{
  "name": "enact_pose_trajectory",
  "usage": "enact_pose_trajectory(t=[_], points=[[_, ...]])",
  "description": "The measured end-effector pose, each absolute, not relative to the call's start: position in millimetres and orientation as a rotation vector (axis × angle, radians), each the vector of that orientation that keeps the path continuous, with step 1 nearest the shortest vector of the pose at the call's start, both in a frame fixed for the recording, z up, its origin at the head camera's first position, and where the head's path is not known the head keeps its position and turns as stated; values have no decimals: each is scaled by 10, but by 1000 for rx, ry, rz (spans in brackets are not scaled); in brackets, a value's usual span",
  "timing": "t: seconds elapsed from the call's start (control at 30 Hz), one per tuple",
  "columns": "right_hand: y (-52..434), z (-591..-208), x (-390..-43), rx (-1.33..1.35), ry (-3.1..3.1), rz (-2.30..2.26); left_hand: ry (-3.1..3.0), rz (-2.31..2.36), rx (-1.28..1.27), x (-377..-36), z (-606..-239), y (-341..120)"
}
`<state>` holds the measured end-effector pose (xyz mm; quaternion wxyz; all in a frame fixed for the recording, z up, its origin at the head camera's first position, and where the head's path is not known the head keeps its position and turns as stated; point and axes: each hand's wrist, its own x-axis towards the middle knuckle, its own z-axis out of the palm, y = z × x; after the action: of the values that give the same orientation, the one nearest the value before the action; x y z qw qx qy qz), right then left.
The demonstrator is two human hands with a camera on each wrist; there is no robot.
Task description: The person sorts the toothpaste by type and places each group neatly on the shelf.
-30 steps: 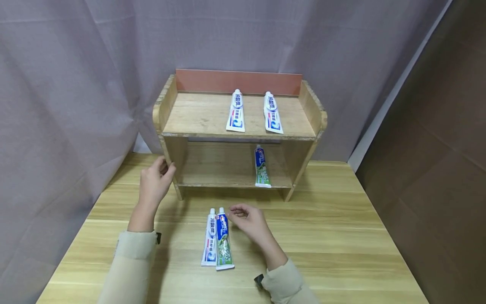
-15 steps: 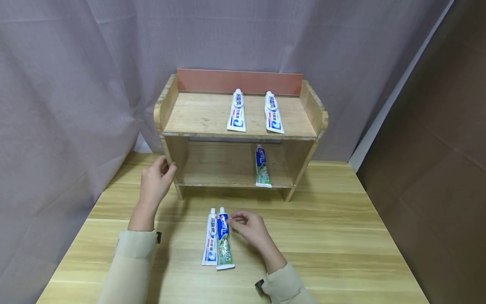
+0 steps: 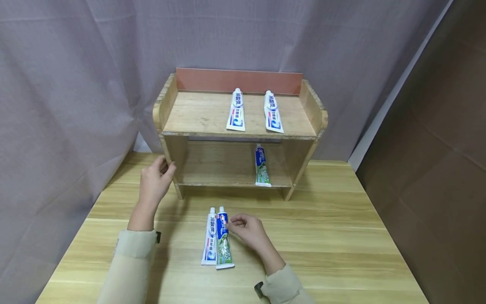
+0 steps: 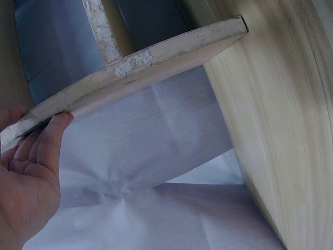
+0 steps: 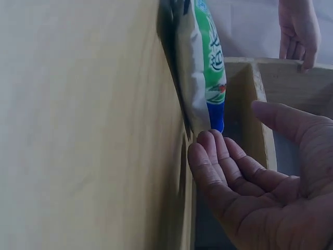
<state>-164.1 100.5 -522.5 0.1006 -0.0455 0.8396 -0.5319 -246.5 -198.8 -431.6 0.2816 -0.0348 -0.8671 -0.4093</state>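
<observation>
Blue tube (image 3: 224, 241) lies on the table (image 3: 322, 236); the right hand (image 3: 251, 231), thumb and fingers apart, is just beside it. The left hand (image 3: 155, 179) pinches the shelf (image 3: 220, 162) at its side.

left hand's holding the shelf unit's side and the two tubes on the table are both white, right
Not both white: the head view shows a white tube and a blue-and-green tube on the table. The left hand does hold the shelf unit's side.
</observation>
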Motion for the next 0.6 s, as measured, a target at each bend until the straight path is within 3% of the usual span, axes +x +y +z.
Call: enact_pose_trajectory(t=[0.6], points=[[933,-5252,-1577,-199,2473,-1380,-2341,-1105,-96,-2434,-4286,-1981]])
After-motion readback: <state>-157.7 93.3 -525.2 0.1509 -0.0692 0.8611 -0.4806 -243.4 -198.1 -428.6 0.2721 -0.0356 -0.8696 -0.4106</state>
